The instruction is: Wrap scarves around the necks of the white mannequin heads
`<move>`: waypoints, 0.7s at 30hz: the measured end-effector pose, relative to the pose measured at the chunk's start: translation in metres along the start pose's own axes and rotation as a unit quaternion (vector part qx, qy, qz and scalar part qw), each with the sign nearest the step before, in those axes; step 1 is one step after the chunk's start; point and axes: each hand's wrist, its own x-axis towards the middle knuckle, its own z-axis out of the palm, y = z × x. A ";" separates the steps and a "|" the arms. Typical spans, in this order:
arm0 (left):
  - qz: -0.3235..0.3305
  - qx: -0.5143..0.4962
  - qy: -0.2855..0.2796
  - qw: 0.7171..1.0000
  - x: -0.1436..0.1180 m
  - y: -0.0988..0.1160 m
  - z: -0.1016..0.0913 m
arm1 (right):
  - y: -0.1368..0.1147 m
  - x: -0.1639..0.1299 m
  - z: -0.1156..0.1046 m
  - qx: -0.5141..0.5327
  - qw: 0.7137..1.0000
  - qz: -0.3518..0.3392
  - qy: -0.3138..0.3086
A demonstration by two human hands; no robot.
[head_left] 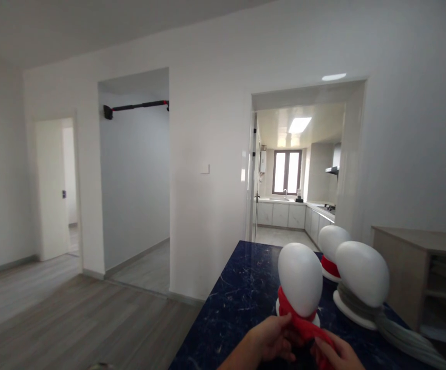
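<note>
Three white egg-shaped foam heads stand on a dark blue marbled table (238,293). The nearest head (300,280) has a red scarf (303,324) wound round its neck. My left hand (272,336) and my right hand (336,354) both grip the scarf's ends just in front of that head, at the bottom of the view. A second head (362,274) to the right wears a grey scarf (396,331) that trails toward the near right. The third head (331,241), behind, wears a red scarf too.
A wooden shelf unit (419,267) stands right of the table. Behind are a white wall, a kitchen doorway (296,195), a hallway opening with a pull-up bar (136,108), and a white door (53,190). Grey wood floor lies to the left.
</note>
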 end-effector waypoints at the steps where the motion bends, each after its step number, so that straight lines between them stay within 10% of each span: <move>1: 0.004 0.034 0.015 0.999 -0.001 0.001 0.001 | -0.003 -0.001 -0.001 0.042 0.999 0.026 -0.009; 9: 0.186 0.326 0.226 0.899 -0.013 0.020 -0.023 | -0.015 -0.006 -0.037 0.067 0.994 0.071 -0.051; 14: 0.190 0.561 0.195 0.782 0.005 0.023 -0.038 | -0.013 -0.009 -0.040 0.093 0.993 0.035 -0.060; 21: 0.234 0.589 0.173 0.754 0.018 0.023 -0.040 | -0.008 -0.024 -0.072 0.007 0.991 0.035 -0.130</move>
